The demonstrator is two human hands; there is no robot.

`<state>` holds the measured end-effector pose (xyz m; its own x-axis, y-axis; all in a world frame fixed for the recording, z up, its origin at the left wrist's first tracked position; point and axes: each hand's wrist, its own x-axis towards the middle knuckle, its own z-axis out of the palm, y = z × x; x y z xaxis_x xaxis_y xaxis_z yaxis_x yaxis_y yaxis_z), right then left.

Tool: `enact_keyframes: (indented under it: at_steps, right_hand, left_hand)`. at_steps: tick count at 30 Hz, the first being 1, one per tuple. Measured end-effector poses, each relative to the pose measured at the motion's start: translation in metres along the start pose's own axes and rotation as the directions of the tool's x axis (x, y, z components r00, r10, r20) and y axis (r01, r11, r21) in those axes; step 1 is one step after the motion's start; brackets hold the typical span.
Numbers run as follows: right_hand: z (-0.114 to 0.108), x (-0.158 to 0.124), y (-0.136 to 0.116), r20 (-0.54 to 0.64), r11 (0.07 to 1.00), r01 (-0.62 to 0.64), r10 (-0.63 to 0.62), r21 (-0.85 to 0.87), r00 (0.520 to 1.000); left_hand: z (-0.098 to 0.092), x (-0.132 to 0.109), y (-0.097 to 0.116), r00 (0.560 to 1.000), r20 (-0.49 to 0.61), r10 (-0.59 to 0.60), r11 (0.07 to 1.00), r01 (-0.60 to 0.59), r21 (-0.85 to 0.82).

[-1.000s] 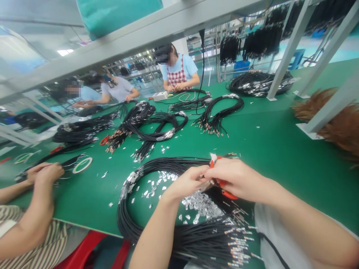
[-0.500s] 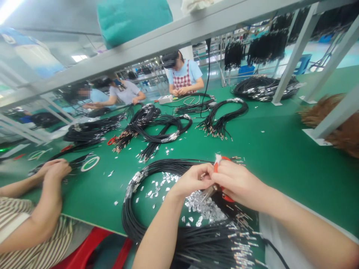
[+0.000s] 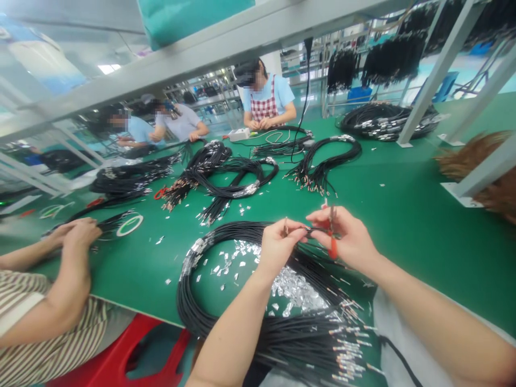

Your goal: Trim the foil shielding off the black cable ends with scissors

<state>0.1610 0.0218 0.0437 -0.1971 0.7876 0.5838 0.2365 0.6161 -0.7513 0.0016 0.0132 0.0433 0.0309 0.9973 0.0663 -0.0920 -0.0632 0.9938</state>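
My left hand (image 3: 280, 242) is closed, with thumb and forefinger pinching the end of a thin black cable. Close to its right, my right hand (image 3: 342, 234) has small red-handled scissors (image 3: 333, 247) hooked in its fingers, its thumb and forefinger near the same cable. The scissors' blades are partly hidden. Below both hands a large loop of black cables (image 3: 186, 301) lies on the green table, with silver wrapping at one side and bare copper-coloured ends toward the lower right. Inside the loop is a pile of silver foil scraps (image 3: 298, 290).
More cable bundles (image 3: 226, 185) lie across the table (image 3: 403, 231). A roll of tape (image 3: 129, 226) is near a co-worker's hands (image 3: 80, 234) at left. A red stool (image 3: 121, 349) stands below the edge. Metal posts (image 3: 435, 70) rise at right. Several people work opposite.
The scissors have turned in my right hand, from blades pointing down to blades upward. My hands have moved slightly apart, and the cable end shows between them.
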Motion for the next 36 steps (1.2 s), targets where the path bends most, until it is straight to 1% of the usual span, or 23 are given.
enact_keyframes:
  at_steps: [2,3,5,6,7,8,10,11,12,13,14,16,17,18,19,20,22,23,25,27,30,33,36]
  right_hand:
    - [0.005,-0.004,-0.003,-0.037,0.995,0.058,-0.061,-0.082,0.997]
    - [0.006,-0.005,-0.005,-0.063,0.993,0.056,-0.062,-0.107,0.996]
    - [0.006,-0.004,-0.009,-0.091,0.997,-0.006,0.000,-0.071,0.996]
    - [0.004,-0.002,-0.010,-0.079,0.998,-0.062,0.061,-0.002,0.995]
    - [0.003,0.000,-0.010,-0.035,0.987,-0.129,0.133,0.097,0.991]
    - [0.001,0.003,-0.009,0.036,0.955,-0.200,0.197,0.217,0.980]
    - [-0.002,0.008,-0.005,0.219,0.837,-0.344,0.274,0.426,0.937]
    - [-0.002,0.009,-0.002,0.298,0.775,-0.403,0.286,0.487,0.911]
    - [-0.002,0.010,0.001,0.348,0.735,-0.442,0.292,0.515,0.891]
    - [-0.002,0.011,0.004,0.358,0.724,-0.458,0.304,0.515,0.883]
    - [-0.003,0.011,0.007,0.326,0.748,-0.451,0.324,0.487,0.888]
    - [-0.005,0.012,0.010,0.177,0.868,-0.375,0.334,0.324,0.926]
    - [-0.007,0.012,0.010,0.098,0.934,-0.307,0.294,0.180,0.951]
    - [-0.009,0.011,0.009,0.046,0.976,-0.217,0.216,0.005,0.975]
    - [-0.012,0.011,0.008,0.038,0.978,-0.109,0.118,-0.177,0.992]
    - [-0.014,0.010,0.006,0.068,0.939,0.003,0.021,-0.344,0.997]
    - [-0.016,0.007,0.002,0.172,0.792,0.184,-0.102,-0.582,0.980]
    - [-0.016,0.006,0.001,0.211,0.716,0.242,-0.135,-0.655,0.968]
    - [-0.013,0.003,-0.001,0.245,0.586,0.299,-0.172,-0.753,0.954]
    - [-0.011,0.002,-0.001,0.253,0.487,0.324,-0.208,-0.811,0.945]
    - [-0.009,0.002,0.000,0.260,0.385,0.347,-0.260,-0.855,0.930]
    - [-0.010,0.003,-0.001,0.282,0.326,0.370,-0.286,-0.870,0.916]
    - [-0.011,0.004,-0.002,0.301,0.314,0.385,-0.286,-0.868,0.910]
  left_hand:
    - [0.001,0.000,-0.001,1.000,0.000,-0.007,1.000,0.007,-0.007]
    - [0.002,0.000,-0.002,1.000,0.011,-0.008,1.000,0.008,-0.008]
    - [0.001,0.000,-0.004,0.998,0.052,-0.019,1.000,0.019,-0.011]
    - [0.000,0.000,-0.004,0.996,0.087,-0.037,0.999,0.038,-0.019]
    - [-0.001,0.000,-0.004,0.988,0.138,-0.065,0.997,0.070,-0.030]
    - [-0.003,0.000,-0.004,0.975,0.200,-0.100,0.993,0.111,-0.043]
    - [-0.006,0.000,-0.004,0.934,0.321,-0.159,0.980,0.189,-0.067]
    - [-0.007,0.000,-0.003,0.915,0.365,-0.174,0.974,0.215,-0.076]
    - [-0.007,0.000,-0.002,0.903,0.391,-0.180,0.969,0.231,-0.086]
    - [-0.008,0.001,-0.002,0.899,0.399,-0.180,0.966,0.239,-0.101]
    - [-0.008,0.001,-0.001,0.904,0.390,-0.173,0.964,0.237,-0.121]
    - [-0.007,0.002,-0.001,0.931,0.333,-0.148,0.961,0.214,-0.172]
    - [-0.006,0.003,0.000,0.949,0.284,-0.134,0.960,0.196,-0.200]
    - [-0.006,0.004,0.000,0.965,0.229,-0.125,0.958,0.178,-0.226]
    - [-0.006,0.005,0.000,0.977,0.174,-0.122,0.956,0.163,-0.246]
    - [-0.006,0.006,0.000,0.984,0.126,-0.124,0.953,0.154,-0.260]
    - [-0.006,0.007,0.001,0.989,0.062,-0.132,0.951,0.144,-0.275]
    - [-0.005,0.007,0.001,0.990,0.045,-0.133,0.951,0.140,-0.275]
    - [-0.004,0.006,0.003,0.991,0.024,-0.131,0.954,0.133,-0.267]
    - [-0.003,0.004,0.004,0.991,0.014,-0.131,0.958,0.130,-0.254]
    - [-0.002,0.002,0.005,0.991,0.006,-0.136,0.964,0.133,-0.230]
    - [-0.002,0.002,0.005,0.991,0.005,-0.131,0.971,0.129,-0.200]
    - [-0.002,0.003,0.002,0.996,0.002,-0.090,0.983,0.089,-0.159]
